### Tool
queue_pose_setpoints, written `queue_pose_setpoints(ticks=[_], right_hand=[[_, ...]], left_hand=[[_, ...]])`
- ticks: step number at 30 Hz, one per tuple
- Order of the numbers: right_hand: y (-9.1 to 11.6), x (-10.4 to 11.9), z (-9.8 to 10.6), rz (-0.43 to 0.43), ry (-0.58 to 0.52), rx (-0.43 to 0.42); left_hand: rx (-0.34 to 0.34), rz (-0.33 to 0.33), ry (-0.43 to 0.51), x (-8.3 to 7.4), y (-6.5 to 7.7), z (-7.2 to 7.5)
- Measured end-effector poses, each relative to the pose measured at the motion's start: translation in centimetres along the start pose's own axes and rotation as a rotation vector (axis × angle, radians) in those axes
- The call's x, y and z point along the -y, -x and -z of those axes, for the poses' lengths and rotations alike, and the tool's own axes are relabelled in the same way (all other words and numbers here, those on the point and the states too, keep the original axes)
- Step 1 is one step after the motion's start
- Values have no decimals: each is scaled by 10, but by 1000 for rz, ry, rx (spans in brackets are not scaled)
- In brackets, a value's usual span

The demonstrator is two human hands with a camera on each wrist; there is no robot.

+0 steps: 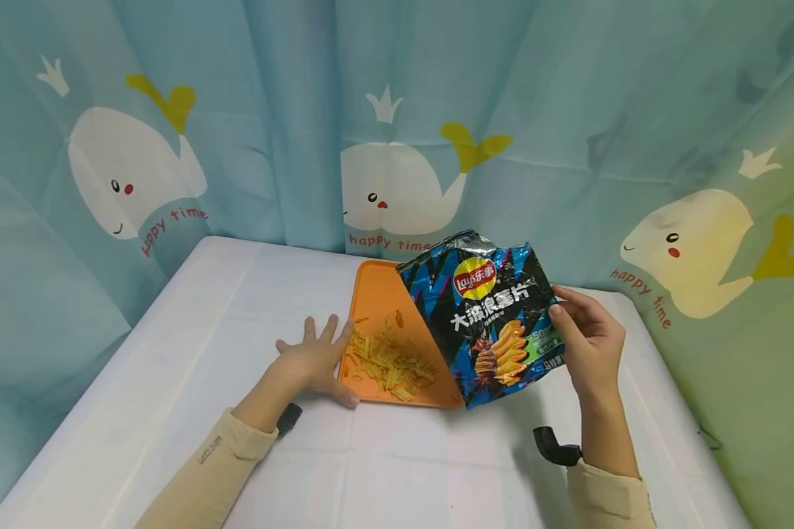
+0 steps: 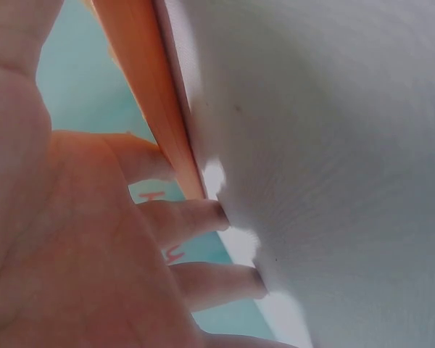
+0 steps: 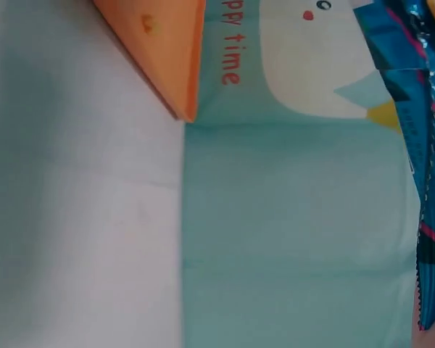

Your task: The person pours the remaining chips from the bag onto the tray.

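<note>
My right hand pinches the right edge of an opened blue and black Lay's chip bag between thumb and fingers. Held aloft and tilted, the bag covers the right part of an orange tray. Its torn top points up and away from me. Yellow chip pieces lie scattered in the near half of the tray. At the tray's left edge is my left hand, fingers spread and thumb by the near corner. The left wrist view shows these straight fingers beside the tray's side wall.
A white-covered table bears the tray. Behind and along the sides hangs a blue-green curtain with printed whales. Both forearms wear beige sleeves, with a black wrist mount at the right wrist.
</note>
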State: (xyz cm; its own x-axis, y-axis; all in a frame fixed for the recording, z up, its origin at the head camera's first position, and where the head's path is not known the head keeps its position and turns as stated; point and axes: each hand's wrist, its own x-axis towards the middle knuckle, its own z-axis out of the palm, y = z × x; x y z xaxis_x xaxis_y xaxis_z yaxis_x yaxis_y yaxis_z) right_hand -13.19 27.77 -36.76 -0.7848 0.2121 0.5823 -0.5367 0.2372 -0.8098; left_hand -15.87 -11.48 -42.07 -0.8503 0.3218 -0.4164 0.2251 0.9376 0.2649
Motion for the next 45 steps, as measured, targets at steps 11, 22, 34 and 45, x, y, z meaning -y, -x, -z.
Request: queue_pose_setpoints(ticks=[11,22,34,45], right_hand=[[17,-20,-5,-285,-119,-253],[26,-47,7,-541,59,-348],[29,-70,9,-730,390,-127],[26,-59,10,-682,848,428]], left_hand=[[1,-8,21,7,4,-9],[-18,0,17,15,10,-15],[-34,9,25,21,9,-16],[-41,4,34,25,11,-18]])
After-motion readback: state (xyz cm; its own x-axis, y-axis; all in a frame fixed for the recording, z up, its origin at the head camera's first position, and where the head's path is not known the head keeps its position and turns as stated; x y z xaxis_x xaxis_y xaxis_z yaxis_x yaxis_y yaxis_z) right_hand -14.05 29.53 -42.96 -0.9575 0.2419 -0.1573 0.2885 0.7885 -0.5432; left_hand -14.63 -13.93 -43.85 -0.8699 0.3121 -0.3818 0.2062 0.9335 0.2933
